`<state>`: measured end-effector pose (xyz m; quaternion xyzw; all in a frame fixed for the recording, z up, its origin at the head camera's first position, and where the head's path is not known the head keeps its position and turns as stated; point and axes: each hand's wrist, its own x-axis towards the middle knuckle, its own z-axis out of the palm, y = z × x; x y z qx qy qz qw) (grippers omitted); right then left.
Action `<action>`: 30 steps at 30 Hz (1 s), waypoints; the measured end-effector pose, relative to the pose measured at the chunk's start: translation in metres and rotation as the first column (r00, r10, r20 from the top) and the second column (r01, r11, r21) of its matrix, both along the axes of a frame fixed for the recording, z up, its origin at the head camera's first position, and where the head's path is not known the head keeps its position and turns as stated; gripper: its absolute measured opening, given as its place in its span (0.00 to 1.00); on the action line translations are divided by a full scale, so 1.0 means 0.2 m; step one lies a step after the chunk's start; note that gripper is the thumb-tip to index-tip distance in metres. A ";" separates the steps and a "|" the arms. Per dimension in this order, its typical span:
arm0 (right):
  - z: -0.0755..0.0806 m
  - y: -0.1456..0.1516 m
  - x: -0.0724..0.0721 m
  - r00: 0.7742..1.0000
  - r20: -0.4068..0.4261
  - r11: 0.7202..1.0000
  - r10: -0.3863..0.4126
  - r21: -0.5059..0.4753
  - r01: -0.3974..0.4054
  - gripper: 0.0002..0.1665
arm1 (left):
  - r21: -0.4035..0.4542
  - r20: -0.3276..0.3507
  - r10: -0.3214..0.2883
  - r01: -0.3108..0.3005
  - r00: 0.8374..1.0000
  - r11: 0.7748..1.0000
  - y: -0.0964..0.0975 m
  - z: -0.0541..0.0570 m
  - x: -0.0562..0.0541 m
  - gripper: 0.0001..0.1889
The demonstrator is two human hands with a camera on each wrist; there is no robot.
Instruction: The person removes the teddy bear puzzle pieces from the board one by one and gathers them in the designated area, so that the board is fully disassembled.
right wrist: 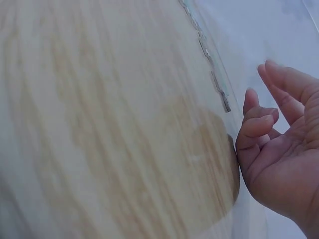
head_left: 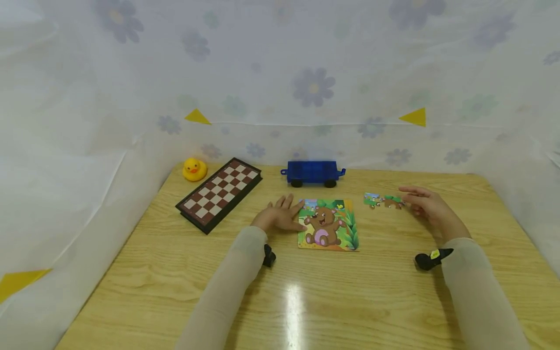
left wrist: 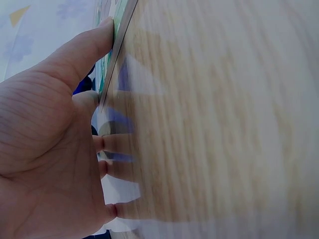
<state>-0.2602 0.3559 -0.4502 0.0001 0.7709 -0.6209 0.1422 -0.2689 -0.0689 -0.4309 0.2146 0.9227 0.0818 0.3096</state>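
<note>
No readable text, brands or numbers. Yellow sticker (head_left: pixel 435 254) on the black wrist camera (head_left: pixel 423 261) at the right sleeve (head_left: pixel 479 287): any marking too small to make out.

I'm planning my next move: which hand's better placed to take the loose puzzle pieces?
Probably the right hand: it's beside the loose puzzle pieces, while the left hand is at the left edge of the bear picture.
</note>
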 end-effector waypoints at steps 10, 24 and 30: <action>0.01 -0.04 0.00 0.998 -0.048 0.998 0.037 0.048 -0.034 0.25 | -0.005 -0.002 -0.006 0.006 1.000 1.000 0.00 0.00 0.00 0.46; 0.01 -0.20 -0.01 0.979 -0.094 0.983 0.181 0.048 -0.178 0.27 | 0.002 -0.003 -0.011 0.011 1.000 1.000 -0.01 0.00 0.00 0.46; 0.00 -0.29 -0.02 0.969 -0.094 0.969 0.229 0.114 -0.218 0.29 | 0.002 -0.005 -0.011 0.011 1.000 1.000 -0.01 0.00 0.00 0.47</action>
